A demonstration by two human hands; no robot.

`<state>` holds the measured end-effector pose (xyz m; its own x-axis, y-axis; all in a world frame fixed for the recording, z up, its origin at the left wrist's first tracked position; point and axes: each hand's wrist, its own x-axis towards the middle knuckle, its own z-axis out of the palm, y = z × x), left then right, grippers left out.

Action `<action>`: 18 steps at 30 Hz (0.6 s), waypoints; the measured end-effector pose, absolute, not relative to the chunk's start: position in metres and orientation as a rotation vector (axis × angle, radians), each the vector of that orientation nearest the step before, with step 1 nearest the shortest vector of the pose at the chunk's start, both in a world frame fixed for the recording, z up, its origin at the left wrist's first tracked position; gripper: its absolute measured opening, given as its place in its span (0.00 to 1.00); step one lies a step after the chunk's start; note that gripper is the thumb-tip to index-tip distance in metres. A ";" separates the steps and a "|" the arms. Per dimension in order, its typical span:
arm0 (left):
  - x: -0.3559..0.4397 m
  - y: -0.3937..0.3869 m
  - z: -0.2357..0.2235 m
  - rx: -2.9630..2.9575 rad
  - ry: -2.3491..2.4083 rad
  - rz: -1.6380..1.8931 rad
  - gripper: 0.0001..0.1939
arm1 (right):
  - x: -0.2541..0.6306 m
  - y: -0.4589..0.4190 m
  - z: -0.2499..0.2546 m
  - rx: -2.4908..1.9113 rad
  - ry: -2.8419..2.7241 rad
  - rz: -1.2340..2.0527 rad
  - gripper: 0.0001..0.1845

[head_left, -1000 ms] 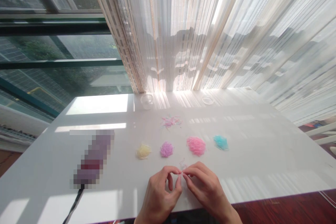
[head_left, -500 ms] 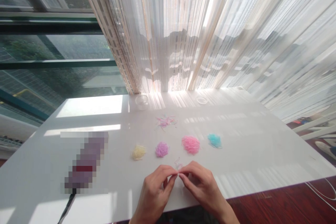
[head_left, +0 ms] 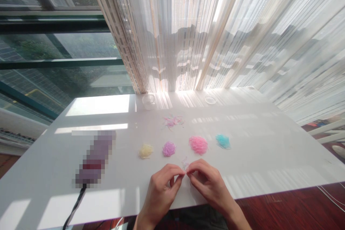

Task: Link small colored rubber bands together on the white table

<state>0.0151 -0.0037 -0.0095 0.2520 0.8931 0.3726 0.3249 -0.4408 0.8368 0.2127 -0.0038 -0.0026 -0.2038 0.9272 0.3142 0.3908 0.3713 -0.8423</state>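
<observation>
My left hand (head_left: 164,187) and my right hand (head_left: 208,183) meet at the fingertips over the near part of the table, each closed in a pinch. What sits between the fingertips is too small to make out. Just beyond them lie a few thin pale strands (head_left: 184,161). In a row past the hands are small piles of short thin pieces: a yellow pile (head_left: 146,151), a purple pile (head_left: 169,148), a pink pile (head_left: 198,145) and a turquoise pile (head_left: 223,141). Behind this row spreads a loose mixed-colour pile (head_left: 173,120).
The white table (head_left: 256,151) stands against striped sheer curtains (head_left: 183,43) and a window (head_left: 61,46). A clear round container (head_left: 149,100) and a clear lid (head_left: 210,99) lie at the back. A blurred-out purple object (head_left: 97,158) with a black cord lies left.
The view has shifted slightly, so the table contents appear a little right and higher. Both hands stay pinched together at nearly the same place.
</observation>
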 end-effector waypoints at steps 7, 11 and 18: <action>0.015 -0.005 -0.010 1.887 1.183 1.154 0.05 | 0.215 -0.005 0.000 -1.167 -1.745 0.712 0.05; 0.015 -0.005 -0.010 1.913 1.280 1.133 0.08 | 0.234 0.003 0.004 -1.363 -1.595 0.566 0.06; 0.016 -0.004 -0.008 2.021 1.228 1.121 0.07 | 0.260 0.032 0.004 -1.719 -1.326 0.372 0.20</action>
